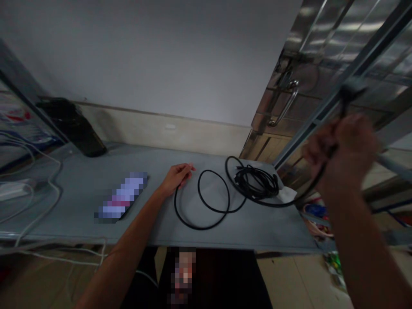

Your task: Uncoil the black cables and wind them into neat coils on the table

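A black cable [212, 206] lies in loose loops on the grey table [80, 189], with a tighter coiled bundle [257, 182] at the right end. My left hand [178, 176] rests on the table with its fingers curled on the cable at the left loop. My right hand [346, 148] is raised above the table's right edge, closed on the cable just below its black plug end [350, 92]. The cable hangs from that hand down to the coil. The right hand is blurred by motion.
A black bottle-like object [75, 126] stands at the table's back left. A flat blurred item [124, 197] lies left of my left hand. White cables [38, 189] trail at the left edge. A metal door with a handle [285, 107] and a metal frame stand right.
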### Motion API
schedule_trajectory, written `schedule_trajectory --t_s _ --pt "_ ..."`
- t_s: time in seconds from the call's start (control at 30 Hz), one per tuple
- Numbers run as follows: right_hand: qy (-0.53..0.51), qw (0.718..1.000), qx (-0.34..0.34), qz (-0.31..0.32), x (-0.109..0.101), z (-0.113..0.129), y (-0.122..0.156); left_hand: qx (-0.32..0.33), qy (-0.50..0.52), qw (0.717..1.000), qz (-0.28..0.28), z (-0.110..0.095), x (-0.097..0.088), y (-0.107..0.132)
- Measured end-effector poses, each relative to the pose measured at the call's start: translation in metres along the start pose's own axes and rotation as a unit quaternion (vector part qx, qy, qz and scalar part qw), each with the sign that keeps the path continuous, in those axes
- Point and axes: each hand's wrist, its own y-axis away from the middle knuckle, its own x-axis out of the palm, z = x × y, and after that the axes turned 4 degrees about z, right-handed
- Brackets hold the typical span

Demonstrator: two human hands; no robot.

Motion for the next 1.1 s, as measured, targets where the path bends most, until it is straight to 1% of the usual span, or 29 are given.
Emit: schedule_trajectory --t_s 0.03,0.1,0.17,0.23,0.27,0.3,0.37,0.43,0.5,0.6,0.7,0.8,0.87,1.0,1.1 --pt "-0.022 0.999 0.03 0.022 0.02 -0.018 0.011 -0.001 0.003 1.0 0.001 0.0 0.0 0.0" --pt "-0.02 0.991 0.079 0.104 0.057 -0.056 0.039 -0.004 0.009 1.0 0.002 0.001 0.0 0.0" --pt "0.046 0.976 0.066 0.202 0.089 -0.095 0.068 -0.006 0.014 1.0 -0.002 0.001 0.0 -0.002" --pt "0.103 0.941 0.061 0.317 0.115 -0.131 0.093 -0.006 0.02 1.0 -0.004 0.001 0.0 -0.003" --pt "0.126 0.918 0.055 0.372 0.126 -0.147 0.104 -0.006 0.025 1.0 -0.004 0.0 0.0 -0.003" --pt "0.142 0.898 0.043 0.413 0.136 -0.162 0.113 -0.006 0.031 0.999 -0.005 0.0 0.001 -0.003" --pt "0.149 0.876 0.032 0.457 0.153 -0.186 0.127 -0.008 0.044 0.999 -0.007 -0.002 0.002 -0.003" --pt "0.15 0.868 0.023 0.472 0.164 -0.203 0.136 -0.011 0.054 0.998 -0.008 -0.004 0.002 -0.003" --pt "0.16 0.865 0.015 0.475 0.171 -0.212 0.142 -0.012 0.06 0.998 -0.009 -0.004 0.002 -0.003" --pt "0.179 0.866 0.011 0.467 0.172 -0.214 0.146 -0.006 0.058 0.998 -0.012 -0.003 0.002 -0.004" --pt "0.223 0.861 -0.002 0.457 0.168 -0.21 0.148 -0.008 0.05 0.999 -0.014 -0.001 0.001 -0.006" --pt "0.302 0.841 -0.027 0.449 0.161 -0.207 0.147 -0.016 0.046 0.999 -0.014 -0.001 0.001 -0.008" --pt "0.339 0.828 -0.032 0.446 0.155 -0.206 0.146 -0.013 0.048 0.999 -0.014 -0.002 0.0 -0.008" --pt "0.359 0.818 -0.029 0.448 0.146 -0.211 0.144 -0.006 0.042 0.999 -0.019 -0.002 -0.001 -0.008" --pt "0.362 0.813 -0.023 0.455 0.145 -0.216 0.144 -0.001 0.034 0.999 -0.017 -0.001 -0.001 -0.009"
